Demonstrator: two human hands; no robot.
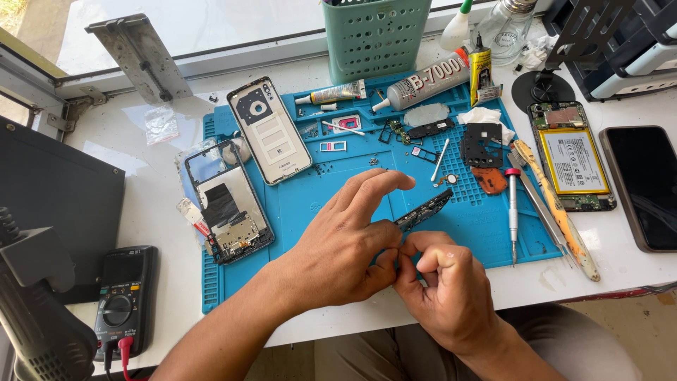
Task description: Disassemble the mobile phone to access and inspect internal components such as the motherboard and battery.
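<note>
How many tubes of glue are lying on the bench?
3. A small tube lies along the blue mat's top edge, a large grey tube right of it, and a yellow-and-black tube further right. The green basket may hide more.

White table (pixel 162 212), blue repair mat (pixel 317 197), multimeter (pixel 123 300), dark phone (pixel 645 185), green basket (pixel 376 35)

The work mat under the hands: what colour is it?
The work mat is blue, seen best in the head view, the only one.
</note>
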